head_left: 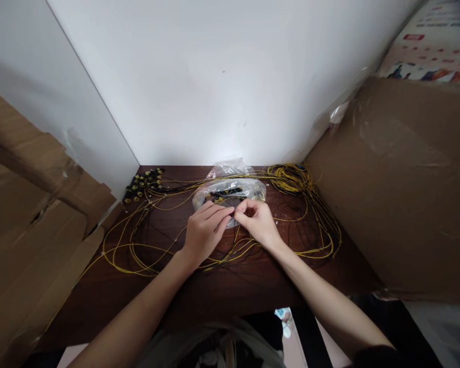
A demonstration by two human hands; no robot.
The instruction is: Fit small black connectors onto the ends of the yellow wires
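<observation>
My left hand [206, 229] and my right hand [259, 225] meet fingertip to fingertip over the middle of the table. Both are closed in a pinch. A small dark piece shows between the fingertips, too small and too covered to name. Right behind my hands lies a clear plastic bag [199, 198], its mouth open toward me, with black and yellow connectors [230, 192] inside. Thin yellow and black wires [138, 245] run in wide loops around and under my hands.
Several black and yellow plugs [142, 184] are heaped at the back left of the brown table [199, 294]. A yellow wire coil [287, 179] lies back right. Cardboard stands at left [30, 220] and right [398, 194], a white wall [214, 82] behind. Below the front edge hangs a pale bag [161, 347].
</observation>
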